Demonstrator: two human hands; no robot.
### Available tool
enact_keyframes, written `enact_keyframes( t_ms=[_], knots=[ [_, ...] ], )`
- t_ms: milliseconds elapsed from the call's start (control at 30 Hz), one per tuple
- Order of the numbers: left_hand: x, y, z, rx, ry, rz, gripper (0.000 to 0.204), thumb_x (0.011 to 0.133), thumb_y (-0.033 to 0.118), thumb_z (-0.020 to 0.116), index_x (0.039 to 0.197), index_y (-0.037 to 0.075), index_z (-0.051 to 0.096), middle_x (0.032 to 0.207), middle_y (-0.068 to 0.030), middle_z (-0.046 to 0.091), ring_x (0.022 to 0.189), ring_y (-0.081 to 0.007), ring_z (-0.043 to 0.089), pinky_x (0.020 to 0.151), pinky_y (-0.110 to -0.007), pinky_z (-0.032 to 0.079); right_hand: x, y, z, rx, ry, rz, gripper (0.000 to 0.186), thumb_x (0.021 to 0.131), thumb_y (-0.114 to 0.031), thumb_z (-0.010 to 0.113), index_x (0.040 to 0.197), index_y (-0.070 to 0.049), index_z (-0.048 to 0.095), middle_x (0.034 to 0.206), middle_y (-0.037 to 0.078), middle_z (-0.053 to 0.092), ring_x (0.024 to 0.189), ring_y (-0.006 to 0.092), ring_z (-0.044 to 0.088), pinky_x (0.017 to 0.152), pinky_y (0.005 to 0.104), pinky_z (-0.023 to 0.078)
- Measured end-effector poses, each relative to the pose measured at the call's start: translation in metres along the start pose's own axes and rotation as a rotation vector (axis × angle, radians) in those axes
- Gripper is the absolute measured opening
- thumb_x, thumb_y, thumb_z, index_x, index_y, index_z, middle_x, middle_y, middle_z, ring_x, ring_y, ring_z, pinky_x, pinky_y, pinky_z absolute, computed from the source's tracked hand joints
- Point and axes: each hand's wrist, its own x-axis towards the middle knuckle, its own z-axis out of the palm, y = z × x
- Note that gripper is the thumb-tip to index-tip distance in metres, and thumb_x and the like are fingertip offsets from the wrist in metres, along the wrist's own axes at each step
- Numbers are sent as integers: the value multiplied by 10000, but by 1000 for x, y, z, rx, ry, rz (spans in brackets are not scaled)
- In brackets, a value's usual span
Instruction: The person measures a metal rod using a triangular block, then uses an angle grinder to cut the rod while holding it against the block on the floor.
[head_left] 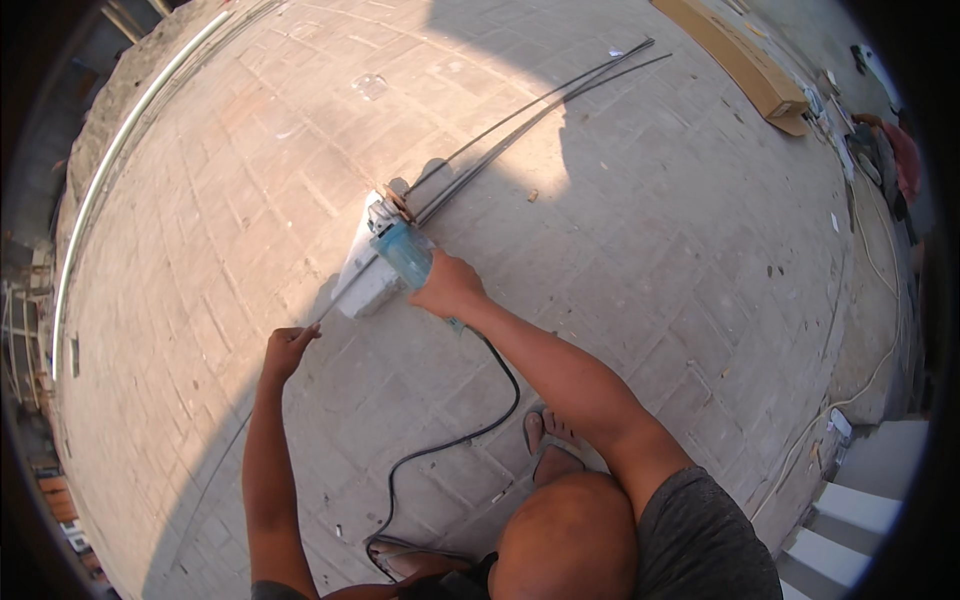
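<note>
A paved yard of reddish-grey brick (pixel 640 230) is lying half in sun and half in shade, and the person is crouching over it in sandals. A white block (pixel 362 275) is sitting on the paving in front of the knees, and everything here is placed around it. Long thin steel rods (pixel 530 105) are running across the top of the block and far out beyond it toward a long wooden plank (pixel 740 62) at the far edge of the yard.

The right hand (pixel 450 287) is wrapping closed around the blue body of an angle grinder (pixel 402 245), whose disc end is sitting over the rods right at the far end of the block. Its black cord (pixel 470 430) is trailing back from the block between the feet. The left hand (pixel 288 348) is closing on the near end of a rod, on the person's side of the block.

The rods are looking stiff but springy over such a length, light and slim, likely to whip or roll unless pinned close to the block. The grinder is seeming fairly heavy, best gripped around its body as shown.
</note>
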Motion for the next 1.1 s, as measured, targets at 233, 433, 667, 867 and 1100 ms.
enact_keyframes(
  t_ms=[233,433,667,867,1100],
  knots=[
    [3,-4,2,-37,19,-13,494,893,514,684,919,32,790,802,-140,738,792,-193,682,761,-339,520,-3,2,2,44,32,-22,762,726,-332,781,1341,10,488,1223,220,646,1155,357,633,973,420,527],
    [2,-4,4,-54,54,72,468,927,490,664,909,41,797,557,23,446,556,-96,436,543,-290,375,-6,4,0,36,1,-17,764,729,-312,773,1349,19,475,1220,222,647,1159,355,633,973,427,526],
    [2,-3,1,-32,7,-9,484,898,507,683,920,37,791,723,-102,696,738,-171,649,726,-337,511,-6,3,-2,25,-13,-17,801,727,-310,776,1380,23,454,1235,230,635,1163,361,628,981,427,522],
    [3,-4,3,-38,15,16,483,907,507,673,911,40,795,632,-41,570,638,-137,542,628,-316,440,-5,2,-1,3,-15,-13,846,727,-315,778,1415,28,424,1243,233,630,1169,358,625,985,427,520],
    [2,-6,6,-67,37,84,496,918,521,654,907,46,798,572,13,460,571,-107,452,553,-302,383,-4,2,-2,-9,-35,15,825,727,-314,778,1397,26,438,1241,233,632,1171,364,623,991,428,516]
  ],
)
